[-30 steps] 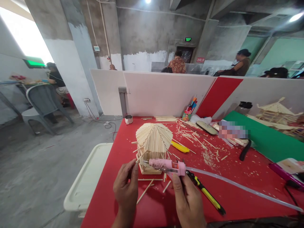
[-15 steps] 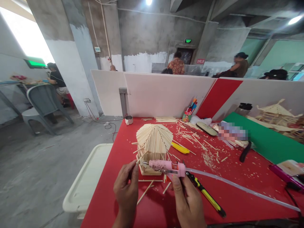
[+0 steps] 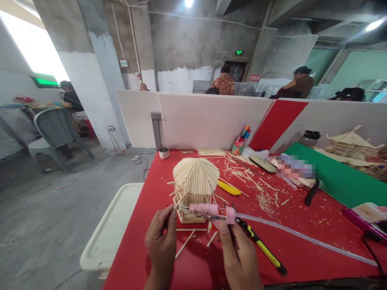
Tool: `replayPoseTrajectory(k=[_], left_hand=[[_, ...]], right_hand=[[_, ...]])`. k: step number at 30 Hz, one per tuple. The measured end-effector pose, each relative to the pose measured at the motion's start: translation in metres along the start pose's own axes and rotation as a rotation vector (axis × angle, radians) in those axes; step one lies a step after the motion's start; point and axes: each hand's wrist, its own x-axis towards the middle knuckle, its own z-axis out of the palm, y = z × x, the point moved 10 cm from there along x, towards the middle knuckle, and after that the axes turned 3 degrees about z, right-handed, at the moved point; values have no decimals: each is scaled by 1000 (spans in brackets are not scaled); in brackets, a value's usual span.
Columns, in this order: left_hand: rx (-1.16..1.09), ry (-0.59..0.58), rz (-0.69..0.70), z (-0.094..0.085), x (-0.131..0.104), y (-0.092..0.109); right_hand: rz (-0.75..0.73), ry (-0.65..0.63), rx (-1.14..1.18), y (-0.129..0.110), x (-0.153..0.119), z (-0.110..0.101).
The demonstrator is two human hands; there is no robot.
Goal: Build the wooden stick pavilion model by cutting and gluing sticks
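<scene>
In my right hand (image 3: pixel 240 253) is a pink glue gun (image 3: pixel 208 211), its handle gripped and its metal nozzle pointing left. A long clear glue stick (image 3: pixel 287 230) trails from its back end. My left hand (image 3: pixel 161 233) pinches a thin wooden stick (image 3: pixel 180 200) between thumb and fingertips, close to the nozzle tip. Just behind both hands stands a small house model (image 3: pixel 196 177) built of wooden sticks, with a sloping ribbed roof. The glue gun hides part of its lower walls. Whether the nozzle touches the stick, I cannot tell.
A black-and-yellow utility knife (image 3: pixel 266 251) lies right of my right hand, a yellow knife (image 3: pixel 229 188) behind the model. Loose sticks and shavings (image 3: pixel 264 201) litter the red table (image 3: pixel 302 257). A pen holder (image 3: pixel 238 148) and a metal cup (image 3: pixel 163 152) stand at the back.
My hands, the glue gun and the model stay practically where they were. In the background, a person in a dark cap has shifted slightly left.
</scene>
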Motion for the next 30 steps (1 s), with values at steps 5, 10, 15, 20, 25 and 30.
replayPoseTrajectory(k=[5, 10, 15, 20, 25, 30], left_hand=[[-11, 7, -17, -1, 0, 1], [-9, 3, -3, 0, 0, 3], [-9, -8, 21, 0, 0, 2], [-13, -11, 28, 1, -1, 0], [8, -9, 52, 1, -1, 1], [0, -16, 89, 1, -2, 1]], right_hand=[[-24, -2, -15, -1, 0, 0], [-22, -1, -22, 0, 1, -1], [3, 8, 22, 1, 0, -1], [29, -19, 38, 2, 0, 1], [24, -13, 41, 0, 0, 1], [22, -12, 45, -1, 1, 1]])
